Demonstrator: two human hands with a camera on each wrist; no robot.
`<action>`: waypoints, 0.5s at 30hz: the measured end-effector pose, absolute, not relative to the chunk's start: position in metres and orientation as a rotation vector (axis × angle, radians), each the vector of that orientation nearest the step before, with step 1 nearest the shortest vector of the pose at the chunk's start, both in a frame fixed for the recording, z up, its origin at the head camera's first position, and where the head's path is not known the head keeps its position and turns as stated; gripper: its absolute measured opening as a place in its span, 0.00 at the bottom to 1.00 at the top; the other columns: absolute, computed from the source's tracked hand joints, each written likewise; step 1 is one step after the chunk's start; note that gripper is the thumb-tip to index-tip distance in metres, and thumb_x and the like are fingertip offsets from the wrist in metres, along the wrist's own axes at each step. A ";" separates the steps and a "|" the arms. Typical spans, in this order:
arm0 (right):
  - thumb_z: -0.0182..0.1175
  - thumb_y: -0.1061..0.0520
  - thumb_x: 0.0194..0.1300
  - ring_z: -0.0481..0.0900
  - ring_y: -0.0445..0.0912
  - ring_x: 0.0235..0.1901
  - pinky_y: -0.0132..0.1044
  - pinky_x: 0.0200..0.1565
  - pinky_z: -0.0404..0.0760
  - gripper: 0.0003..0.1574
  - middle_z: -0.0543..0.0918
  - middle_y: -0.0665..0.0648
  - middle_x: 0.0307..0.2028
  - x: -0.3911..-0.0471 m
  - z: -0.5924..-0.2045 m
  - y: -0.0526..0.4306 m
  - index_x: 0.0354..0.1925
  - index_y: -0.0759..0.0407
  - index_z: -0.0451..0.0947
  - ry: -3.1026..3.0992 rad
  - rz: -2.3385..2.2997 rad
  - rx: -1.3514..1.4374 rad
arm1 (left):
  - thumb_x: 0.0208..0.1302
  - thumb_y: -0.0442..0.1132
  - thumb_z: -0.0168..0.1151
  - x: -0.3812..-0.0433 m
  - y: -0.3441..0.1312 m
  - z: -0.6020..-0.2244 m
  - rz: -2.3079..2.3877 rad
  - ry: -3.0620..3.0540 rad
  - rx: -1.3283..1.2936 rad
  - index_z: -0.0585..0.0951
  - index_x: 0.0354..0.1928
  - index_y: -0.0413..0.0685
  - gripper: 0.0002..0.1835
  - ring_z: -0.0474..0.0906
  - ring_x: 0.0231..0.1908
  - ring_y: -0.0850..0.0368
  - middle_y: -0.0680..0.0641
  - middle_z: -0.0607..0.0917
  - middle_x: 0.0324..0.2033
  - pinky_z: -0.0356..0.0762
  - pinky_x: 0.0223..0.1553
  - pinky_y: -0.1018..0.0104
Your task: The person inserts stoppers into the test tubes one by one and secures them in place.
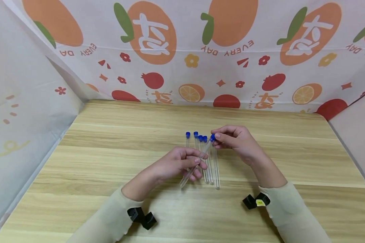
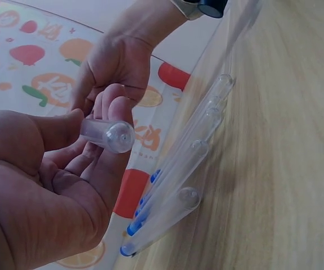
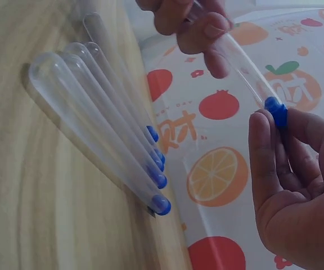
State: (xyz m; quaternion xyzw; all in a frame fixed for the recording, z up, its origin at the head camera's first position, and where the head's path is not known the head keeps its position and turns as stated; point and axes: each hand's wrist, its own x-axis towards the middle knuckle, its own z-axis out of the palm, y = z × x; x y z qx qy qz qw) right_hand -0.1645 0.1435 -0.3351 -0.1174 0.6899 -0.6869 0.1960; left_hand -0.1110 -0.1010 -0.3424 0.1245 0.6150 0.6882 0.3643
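My left hand (image 1: 188, 162) pinches a clear test tube (image 1: 188, 177) between thumb and fingers, holding it at a slant above the table. At the tube's upper end, my right hand (image 1: 235, 141) grips a blue cap (image 3: 279, 112) with thumb and fingertips. The cap meets the tube's mouth; how firmly it sits there I cannot tell. Beneath the hands, several capped test tubes (image 1: 216, 168) lie side by side, their blue caps pointing to the far side. My left hand partly covers these in the head view. The left wrist view shows the held tube's rounded end (image 2: 120, 136) toward the camera.
The wooden table (image 1: 88, 155) carries the tubes near its middle. A fruit-printed cloth (image 1: 176, 74) hangs along the far edge, and pale cloth (image 1: 27, 111) hangs at the left. Black devices (image 1: 141, 217) are strapped at both wrists, over the sleeves.
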 end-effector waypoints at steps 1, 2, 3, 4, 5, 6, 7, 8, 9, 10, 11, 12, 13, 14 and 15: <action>0.59 0.62 0.71 0.86 0.43 0.33 0.39 0.43 0.88 0.15 0.87 0.53 0.35 -0.164 -0.336 0.143 0.50 0.73 0.79 1.922 -1.933 -0.317 | 0.77 0.32 0.49 -0.111 -0.101 -0.342 1.775 1.583 0.317 0.70 0.65 0.28 0.20 0.85 0.33 0.58 0.26 0.80 0.52 0.86 0.35 0.64; 0.60 0.62 0.71 0.86 0.43 0.33 0.38 0.43 0.88 0.13 0.87 0.53 0.35 -0.164 -0.336 0.142 0.49 0.71 0.80 1.913 -1.940 -0.304 | 0.76 0.32 0.49 -0.110 -0.101 -0.342 1.781 1.584 0.313 0.70 0.65 0.28 0.20 0.85 0.33 0.58 0.26 0.80 0.52 0.86 0.34 0.65; 0.60 0.62 0.71 0.86 0.43 0.33 0.38 0.43 0.88 0.12 0.87 0.54 0.34 -0.164 -0.336 0.142 0.47 0.70 0.81 1.905 -1.946 -0.293 | 0.76 0.31 0.49 -0.110 -0.100 -0.342 1.786 1.586 0.307 0.70 0.65 0.28 0.20 0.84 0.33 0.58 0.25 0.80 0.51 0.86 0.33 0.66; 0.60 0.62 0.71 0.86 0.43 0.33 0.38 0.42 0.88 0.11 0.88 0.54 0.34 -0.163 -0.336 0.141 0.47 0.69 0.82 1.903 -1.948 -0.286 | 0.76 0.31 0.49 -0.110 -0.100 -0.342 1.789 1.587 0.305 0.70 0.64 0.27 0.20 0.84 0.32 0.59 0.25 0.80 0.51 0.85 0.32 0.66; 0.60 0.62 0.71 0.86 0.43 0.32 0.38 0.42 0.88 0.10 0.88 0.54 0.33 -0.163 -0.336 0.140 0.46 0.68 0.82 1.906 -1.948 -0.279 | 0.76 0.31 0.49 -0.110 -0.100 -0.341 1.790 1.592 0.307 0.70 0.64 0.27 0.20 0.84 0.32 0.59 0.25 0.80 0.51 0.85 0.32 0.67; 0.60 0.62 0.71 0.86 0.43 0.32 0.38 0.42 0.88 0.10 0.88 0.54 0.32 -0.162 -0.336 0.140 0.46 0.69 0.82 1.911 -1.947 -0.272 | 0.76 0.31 0.49 -0.110 -0.100 -0.342 1.794 1.595 0.308 0.70 0.64 0.26 0.19 0.84 0.32 0.59 0.25 0.80 0.51 0.85 0.32 0.67; 0.61 0.62 0.71 0.86 0.43 0.32 0.38 0.41 0.88 0.11 0.88 0.54 0.32 -0.162 -0.336 0.140 0.45 0.69 0.82 1.920 -1.944 -0.266 | 0.76 0.31 0.50 -0.110 -0.099 -0.342 1.795 1.602 0.306 0.70 0.63 0.26 0.19 0.84 0.31 0.59 0.25 0.80 0.51 0.85 0.32 0.67; 0.61 0.62 0.70 0.86 0.43 0.32 0.38 0.41 0.88 0.11 0.88 0.54 0.31 -0.161 -0.336 0.139 0.45 0.70 0.82 1.932 -1.940 -0.264 | 0.76 0.31 0.50 -0.110 -0.099 -0.342 1.797 1.606 0.297 0.71 0.63 0.26 0.19 0.83 0.31 0.59 0.25 0.80 0.50 0.85 0.31 0.67; 0.61 0.62 0.70 0.87 0.43 0.31 0.38 0.41 0.88 0.12 0.88 0.54 0.31 -0.161 -0.336 0.138 0.45 0.71 0.82 1.947 -1.936 -0.264 | 0.75 0.31 0.50 -0.110 -0.099 -0.342 1.799 1.611 0.296 0.71 0.63 0.25 0.19 0.83 0.31 0.59 0.25 0.80 0.50 0.85 0.31 0.67; 0.61 0.61 0.70 0.87 0.43 0.31 0.38 0.40 0.88 0.12 0.88 0.54 0.31 -0.161 -0.336 0.138 0.45 0.72 0.82 1.963 -1.934 -0.266 | 0.75 0.31 0.50 -0.110 -0.099 -0.343 1.800 1.618 0.296 0.71 0.62 0.25 0.19 0.83 0.31 0.59 0.25 0.81 0.50 0.85 0.32 0.68; 0.61 0.61 0.70 0.87 0.43 0.31 0.39 0.40 0.88 0.12 0.88 0.54 0.31 -0.160 -0.336 0.137 0.44 0.72 0.81 1.978 -1.932 -0.267 | 0.75 0.31 0.50 -0.109 -0.099 -0.342 1.801 1.622 0.295 0.71 0.62 0.25 0.19 0.83 0.31 0.59 0.26 0.81 0.49 0.85 0.31 0.68; 0.61 0.61 0.70 0.87 0.43 0.31 0.39 0.40 0.88 0.13 0.88 0.54 0.31 -0.160 -0.336 0.136 0.44 0.72 0.81 1.991 -1.931 -0.271 | 0.75 0.31 0.50 -0.109 -0.099 -0.343 1.803 1.626 0.290 0.72 0.62 0.24 0.19 0.83 0.30 0.59 0.26 0.81 0.49 0.85 0.31 0.67; 0.61 0.61 0.70 0.87 0.43 0.31 0.38 0.39 0.88 0.13 0.88 0.54 0.31 -0.159 -0.336 0.135 0.44 0.72 0.82 2.003 -1.931 -0.275 | 0.75 0.31 0.50 -0.109 -0.099 -0.343 1.804 1.630 0.288 0.72 0.62 0.24 0.19 0.83 0.30 0.59 0.26 0.81 0.49 0.85 0.31 0.67; 0.61 0.61 0.70 0.87 0.43 0.31 0.38 0.39 0.88 0.12 0.88 0.54 0.31 -0.159 -0.337 0.134 0.43 0.72 0.82 2.013 -1.932 -0.280 | 0.75 0.31 0.51 -0.109 -0.099 -0.343 1.805 1.633 0.288 0.72 0.61 0.24 0.19 0.83 0.30 0.59 0.26 0.81 0.49 0.86 0.32 0.67; 0.61 0.61 0.70 0.86 0.43 0.30 0.38 0.39 0.88 0.12 0.88 0.54 0.31 -0.159 -0.337 0.133 0.42 0.73 0.82 2.021 -1.934 -0.282 | 0.75 0.31 0.51 -0.109 -0.099 -0.343 1.806 1.636 0.294 0.72 0.61 0.24 0.19 0.84 0.31 0.59 0.26 0.81 0.48 0.86 0.32 0.66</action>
